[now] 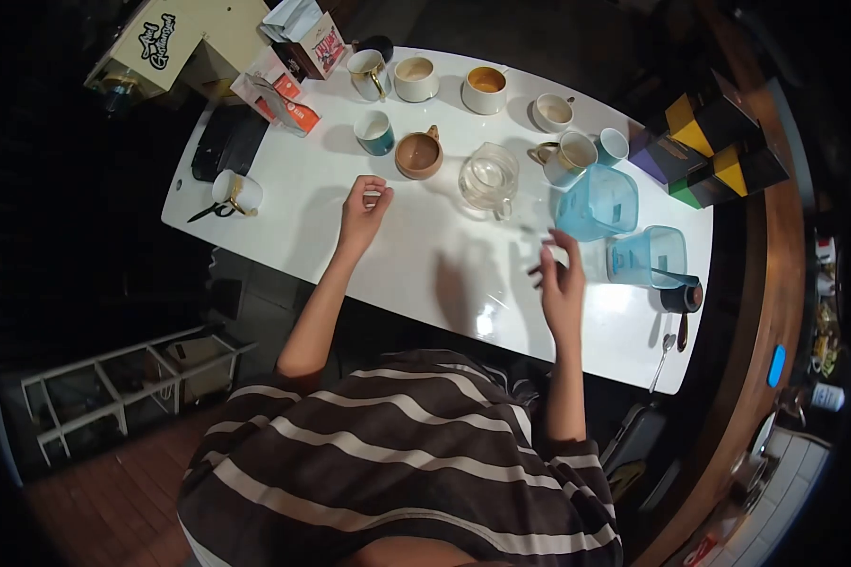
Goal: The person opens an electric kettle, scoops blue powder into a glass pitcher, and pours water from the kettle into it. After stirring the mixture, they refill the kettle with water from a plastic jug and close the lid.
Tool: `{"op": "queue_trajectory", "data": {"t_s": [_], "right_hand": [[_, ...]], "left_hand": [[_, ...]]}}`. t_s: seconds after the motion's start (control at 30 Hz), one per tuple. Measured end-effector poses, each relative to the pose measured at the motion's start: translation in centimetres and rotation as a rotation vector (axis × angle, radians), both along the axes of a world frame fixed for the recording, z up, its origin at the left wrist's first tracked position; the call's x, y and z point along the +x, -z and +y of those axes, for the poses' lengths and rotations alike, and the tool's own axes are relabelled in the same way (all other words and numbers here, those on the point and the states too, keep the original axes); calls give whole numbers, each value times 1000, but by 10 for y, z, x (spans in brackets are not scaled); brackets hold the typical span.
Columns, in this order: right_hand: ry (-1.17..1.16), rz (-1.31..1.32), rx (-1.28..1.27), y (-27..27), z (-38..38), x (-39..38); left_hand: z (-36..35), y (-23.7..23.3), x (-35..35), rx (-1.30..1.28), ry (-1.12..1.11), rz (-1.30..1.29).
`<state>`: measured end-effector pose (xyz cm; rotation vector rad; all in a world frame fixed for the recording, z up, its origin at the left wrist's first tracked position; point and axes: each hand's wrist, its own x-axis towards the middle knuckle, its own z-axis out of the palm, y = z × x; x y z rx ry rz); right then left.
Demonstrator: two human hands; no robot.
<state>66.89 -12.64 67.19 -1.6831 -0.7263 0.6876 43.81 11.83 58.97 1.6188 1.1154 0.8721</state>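
My left hand (363, 214) hovers over the white table with its fingers loosely bent and nothing in it. Just beyond it stand a brown cup (418, 159) and a teal cup with a white inside (375, 135). A clear glass jug (488, 178) sits on the table between and beyond my two hands. My right hand (562, 281) is raised above the table's right half, fingers apart and holding nothing. Nearest to it is a blue translucent plastic container (591, 210); a second blue container (638, 257) stands to its right.
Along the far edge are a white mug with gold handle (368, 76), several cups and coffee bags (279, 99). Scissors (222, 208) lie by a white mug (243, 192) at left. Dark boxes (709, 142), a black-headed tool (681, 300) and a spoon (665, 357) are right.
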Motion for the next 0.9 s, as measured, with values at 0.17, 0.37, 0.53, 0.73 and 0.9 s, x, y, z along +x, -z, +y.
{"op": "queue_trajectory", "data": {"t_s": [0.17, 0.37, 0.53, 0.73, 0.9], "right_hand": [[23, -38, -42, 79, 72, -2], [-6, -95, -2, 81, 73, -15], [21, -131, -1, 72, 47, -43], [53, -81, -56, 67, 0, -79], [70, 35, -91, 49, -37, -72]], "left_hand": [[19, 14, 1, -80, 196, -5], [-6, 11, 21, -99, 446, 2], [-43, -4, 44, -32, 582, -58], [-77, 9, 62, 74, 702, 0], [-102, 17, 79, 100, 748, 17]]}}
